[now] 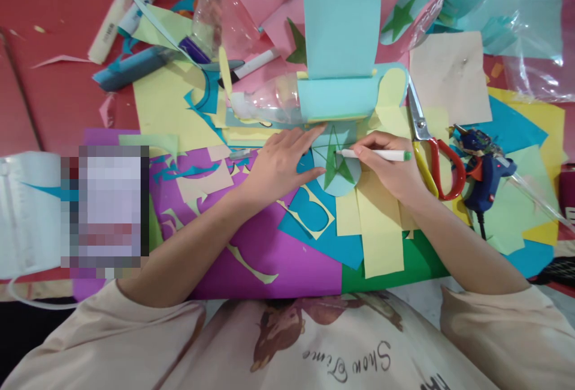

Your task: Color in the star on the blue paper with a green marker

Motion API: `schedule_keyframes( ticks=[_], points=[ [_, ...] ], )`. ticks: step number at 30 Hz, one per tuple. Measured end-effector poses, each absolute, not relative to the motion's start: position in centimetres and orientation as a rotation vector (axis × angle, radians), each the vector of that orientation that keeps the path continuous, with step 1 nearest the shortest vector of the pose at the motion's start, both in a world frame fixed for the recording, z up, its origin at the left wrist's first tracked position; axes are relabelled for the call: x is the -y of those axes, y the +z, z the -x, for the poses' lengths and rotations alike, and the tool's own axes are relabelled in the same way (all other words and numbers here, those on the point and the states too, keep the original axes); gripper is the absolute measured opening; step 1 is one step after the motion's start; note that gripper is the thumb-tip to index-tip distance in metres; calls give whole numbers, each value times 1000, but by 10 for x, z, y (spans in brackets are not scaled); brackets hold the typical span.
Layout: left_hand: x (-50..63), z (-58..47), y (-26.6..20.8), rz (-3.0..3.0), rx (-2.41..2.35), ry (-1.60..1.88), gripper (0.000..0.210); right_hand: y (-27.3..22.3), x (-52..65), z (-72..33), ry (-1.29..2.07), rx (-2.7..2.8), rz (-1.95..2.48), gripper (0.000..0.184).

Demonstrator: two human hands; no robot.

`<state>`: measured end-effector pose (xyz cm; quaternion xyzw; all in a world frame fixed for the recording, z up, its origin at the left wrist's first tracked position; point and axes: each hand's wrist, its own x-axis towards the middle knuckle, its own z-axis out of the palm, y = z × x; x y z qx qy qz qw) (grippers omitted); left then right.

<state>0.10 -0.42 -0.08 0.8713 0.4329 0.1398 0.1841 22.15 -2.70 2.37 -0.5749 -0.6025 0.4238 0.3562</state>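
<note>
My right hand [392, 165] grips a white marker pen [381, 154] with a green end, its tip on a star [335, 168] drawn on a light blue paper piece [351, 181] with a rounded lower end. Part of the star is filled in green; its top is only outlined. My left hand [285, 159] lies with fingers spread, its fingertips at the left edge of that piece. Just beyond both hands lies a clear plastic bottle [274, 102] wrapped in light blue paper, with a larger blue panel [341, 18] behind it.
Scissors [435, 156] with red and yellow handles and a blue glue gun [483, 180] lie to the right. Purple paper [269, 258], yellow strips [381, 246] and paper scraps cover the near side. Several markers, including a blue one [135, 66], lie at far left. A blurred-out rectangle [110, 204] is at left.
</note>
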Motion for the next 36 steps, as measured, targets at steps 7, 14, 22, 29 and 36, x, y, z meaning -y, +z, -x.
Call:
schedule_keyframes(
  ticks=[7, 14, 22, 29, 36],
  points=[
    [4, -1, 1, -2462, -1212, 383, 62, 25, 27, -221, 1157, 1536, 1509, 14],
    [4, -1, 0, -2455, -1221, 383, 62, 26, 27, -220, 1205, 1519, 1506, 14],
    [4, -1, -1, -2454, -1216, 385, 63, 24, 25, -222, 1182, 1459, 1505, 16],
    [4, -1, 1, -2461, -1216, 380, 62, 19, 24, -225, 1093, 1462, 1482, 14],
    [4, -1, 0, -2473, -1216, 384, 62, 19, 25, -223, 1098, 1487, 1455, 15]
  ],
)
